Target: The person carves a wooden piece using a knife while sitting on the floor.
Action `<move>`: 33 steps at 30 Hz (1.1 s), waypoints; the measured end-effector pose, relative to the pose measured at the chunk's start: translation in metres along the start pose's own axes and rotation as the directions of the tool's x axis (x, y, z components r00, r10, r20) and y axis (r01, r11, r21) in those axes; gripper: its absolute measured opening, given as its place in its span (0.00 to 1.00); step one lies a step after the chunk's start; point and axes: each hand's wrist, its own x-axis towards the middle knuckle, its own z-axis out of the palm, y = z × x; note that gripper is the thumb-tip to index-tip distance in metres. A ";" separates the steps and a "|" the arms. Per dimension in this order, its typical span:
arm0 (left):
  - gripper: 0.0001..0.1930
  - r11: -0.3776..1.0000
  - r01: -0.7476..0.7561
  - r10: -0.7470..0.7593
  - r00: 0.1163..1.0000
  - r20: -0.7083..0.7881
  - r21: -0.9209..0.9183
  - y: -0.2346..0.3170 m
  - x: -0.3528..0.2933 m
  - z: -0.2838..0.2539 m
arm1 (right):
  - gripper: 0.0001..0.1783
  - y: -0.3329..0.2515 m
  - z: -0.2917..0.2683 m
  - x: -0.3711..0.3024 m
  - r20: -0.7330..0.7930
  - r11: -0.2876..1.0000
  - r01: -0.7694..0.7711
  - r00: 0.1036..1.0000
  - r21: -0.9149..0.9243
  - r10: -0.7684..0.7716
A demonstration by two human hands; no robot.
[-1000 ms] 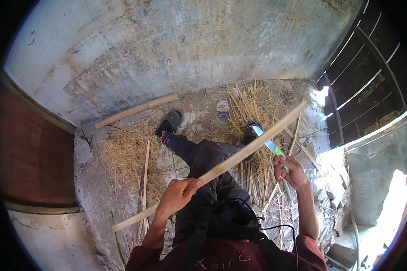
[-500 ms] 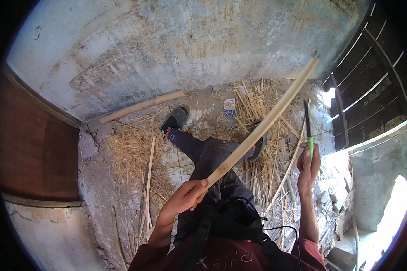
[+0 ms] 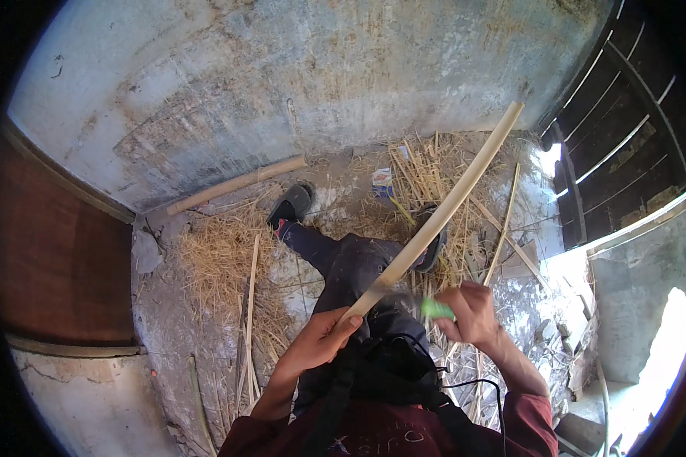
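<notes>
A long pale bamboo strip point(image 3: 451, 207) slants up and to the right from my left hand point(image 3: 324, 340), whose thumb and fingers are closed round its lower end. My right hand point(image 3: 471, 314) is wrapped round the green handle of a knife point(image 3: 437, 308). Motion smears the blade, which points left toward the strip just above my left hand; whether it touches the strip I cannot tell. Both hands are above my lap, and the strip crosses over my right leg.
Shavings point(image 3: 217, 255) lie heaped at left, with more thin strips point(image 3: 423, 179) at right. A bamboo pole point(image 3: 236, 185) rests along the wall's foot. A dark slatted wooden panel point(image 3: 625, 145) stands at right, a brown door point(image 3: 61, 251) at left. A black cord point(image 3: 488, 383) hangs by my right arm.
My right hand has swung left and inward with the knife, turning the blade from pointing up to pointing left at the strip. My left hand keeps its hold, nearly still.
</notes>
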 end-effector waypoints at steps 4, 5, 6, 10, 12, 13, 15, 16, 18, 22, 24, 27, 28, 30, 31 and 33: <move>0.22 0.999 0.033 -0.033 0.999 -0.009 -0.021 -0.005 0.002 0.003 | 0.20 -0.001 0.005 -0.004 -0.016 0.992 -0.118 0.993 0.033 0.119; 0.22 0.999 0.030 -0.030 0.999 -0.010 -0.024 -0.007 0.003 0.003 | 0.20 -0.001 0.006 -0.004 -0.014 0.993 -0.116 0.993 0.031 0.116; 0.22 0.999 0.029 -0.029 1.000 -0.006 -0.040 -0.009 0.004 0.001 | 0.20 -0.001 0.007 -0.002 -0.059 0.999 0.001 0.998 0.036 0.001; 0.22 0.991 0.074 -0.068 0.996 0.054 -0.111 -0.009 0.001 0.000 | 0.20 0.000 0.016 -0.007 0.021 0.982 -0.182 0.983 -0.054 0.183; 0.22 0.992 0.076 -0.070 0.995 0.065 -0.102 -0.007 0.002 0.000 | 0.20 -0.008 0.010 -0.001 0.051 0.972 -0.232 0.971 -0.023 0.233; 0.22 0.992 0.085 -0.078 0.994 0.079 -0.095 -0.008 0.003 0.001 | 0.20 -0.010 0.010 0.001 0.052 0.972 -0.233 0.971 -0.023 0.234; 0.21 0.992 0.075 -0.067 0.994 0.081 -0.098 -0.009 0.001 0.002 | 0.20 -0.011 0.009 0.004 0.093 0.996 -0.063 0.994 0.062 0.057; 0.21 0.993 0.063 -0.055 0.995 0.082 -0.099 -0.009 0.000 0.003 | 0.19 -0.013 0.007 0.007 0.143 0.992 -0.117 0.983 0.037 0.111; 0.21 0.992 0.068 -0.058 0.994 0.090 -0.109 -0.008 -0.003 0.006 | 0.18 -0.009 0.007 0.006 0.156 0.980 -0.200 0.968 -0.002 0.198; 0.22 0.996 0.083 -0.080 0.990 0.115 -0.021 0.002 -0.006 0.008 | 0.15 -0.015 0.000 0.015 0.171 0.962 -0.269 0.947 -0.036 0.272; 0.22 0.995 0.092 -0.089 0.988 0.129 -0.023 0.003 -0.008 0.007 | 0.15 -0.015 0.001 0.015 0.176 0.964 -0.266 0.948 -0.027 0.266; 0.22 0.997 0.076 -0.073 0.987 0.140 -0.013 0.000 -0.007 0.006 | 0.17 -0.010 0.006 0.012 0.280 0.952 -0.304 0.916 0.015 0.288; 0.21 0.999 0.049 -0.048 0.989 0.138 -0.003 -0.001 -0.007 0.006 | 0.17 -0.010 0.006 0.011 0.305 0.951 -0.310 0.904 -0.014 0.299; 0.21 0.998 0.063 -0.063 0.989 0.132 0.004 0.005 -0.008 0.007 | 0.16 -0.008 0.006 0.013 0.334 0.950 -0.310 0.892 -0.043 0.306; 0.21 0.997 0.076 -0.077 0.989 0.127 0.014 0.007 -0.008 0.008 | 0.15 -0.007 0.005 0.015 0.344 0.954 -0.295 0.892 -0.050 0.294; 0.21 0.999 0.047 -0.049 0.993 0.109 0.021 0.000 -0.006 0.008 | 0.15 -0.006 0.005 0.019 0.359 0.960 -0.276 0.891 -0.055 0.277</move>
